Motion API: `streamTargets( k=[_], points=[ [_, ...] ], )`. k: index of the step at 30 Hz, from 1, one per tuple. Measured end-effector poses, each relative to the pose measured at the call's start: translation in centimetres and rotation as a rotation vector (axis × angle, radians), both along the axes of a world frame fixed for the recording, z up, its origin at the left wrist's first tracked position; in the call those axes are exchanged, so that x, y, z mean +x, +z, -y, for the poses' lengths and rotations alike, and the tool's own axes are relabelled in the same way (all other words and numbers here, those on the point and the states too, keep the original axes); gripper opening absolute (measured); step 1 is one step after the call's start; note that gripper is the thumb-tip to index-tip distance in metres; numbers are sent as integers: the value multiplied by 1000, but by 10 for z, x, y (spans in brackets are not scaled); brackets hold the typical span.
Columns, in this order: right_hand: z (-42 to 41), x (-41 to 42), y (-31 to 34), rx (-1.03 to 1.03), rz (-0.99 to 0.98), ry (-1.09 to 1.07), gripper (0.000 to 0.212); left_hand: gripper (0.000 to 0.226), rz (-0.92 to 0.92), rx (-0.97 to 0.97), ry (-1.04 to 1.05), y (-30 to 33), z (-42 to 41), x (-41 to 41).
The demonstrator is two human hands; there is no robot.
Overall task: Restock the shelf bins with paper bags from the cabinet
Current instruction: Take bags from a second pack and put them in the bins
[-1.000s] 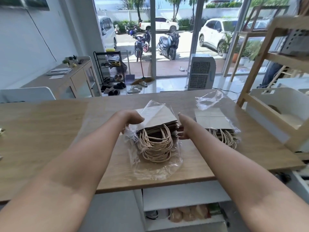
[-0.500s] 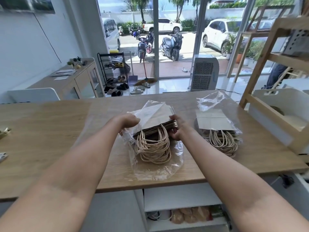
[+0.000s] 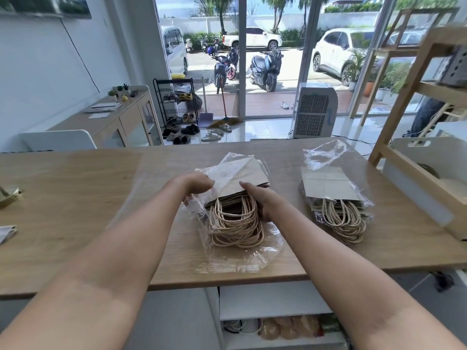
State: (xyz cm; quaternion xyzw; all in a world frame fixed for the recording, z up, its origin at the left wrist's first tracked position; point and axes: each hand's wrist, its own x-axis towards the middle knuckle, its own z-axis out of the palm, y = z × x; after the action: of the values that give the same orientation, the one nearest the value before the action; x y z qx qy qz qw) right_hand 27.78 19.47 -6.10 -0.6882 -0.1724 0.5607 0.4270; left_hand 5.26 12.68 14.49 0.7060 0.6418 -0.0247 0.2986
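Both arms outstretched, left hand [image 3: 195, 185] pinching plastic wrap [image 3: 217, 170], right hand [image 3: 262, 198] gripping paper bag stack [image 3: 240, 183]

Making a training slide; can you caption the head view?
Both hands, left hand and right hand, work a stack of paper bags from its plastic wrap.

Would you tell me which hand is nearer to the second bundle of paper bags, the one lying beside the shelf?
Right. The right hand grips the middle bundle on its side facing the second bundle; the left hand pinches the plastic wrap on the far side.
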Motion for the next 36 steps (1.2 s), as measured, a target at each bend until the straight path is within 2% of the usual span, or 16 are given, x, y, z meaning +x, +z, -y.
streamTargets(
  k=[2,6,10,12,15,18,23,33,36],
  points=[
    [19,-17,12,74,-3,-41,156,46,-26,40,-9,0,1,2],
    [58,-42,71,144,-13,-72,135,45,-155,146,-24,-1,4,5],
    [80,-59,114,102,-243,40,88,45,-172,169,-31,-3,1,4],
    [113,-67,154,118,-210,126,53,46,-162,156,-30,-4,-1,2],
    [121,-69,164,95,-221,158,27,46,-186,162,-30,-3,-1,4],
    [118,-67,162,113,-177,96,24,46,-219,218,4,1,2,11],
    [128,-56,164,196,-171,16,30,45,-310,290,11,-3,-2,3],
    [185,-5,207,324,-68,103,22,47,-355,312,106,9,20,22],
    [205,18,219,349,25,120,21,61,-358,318,44,22,25,40]
  ],
)
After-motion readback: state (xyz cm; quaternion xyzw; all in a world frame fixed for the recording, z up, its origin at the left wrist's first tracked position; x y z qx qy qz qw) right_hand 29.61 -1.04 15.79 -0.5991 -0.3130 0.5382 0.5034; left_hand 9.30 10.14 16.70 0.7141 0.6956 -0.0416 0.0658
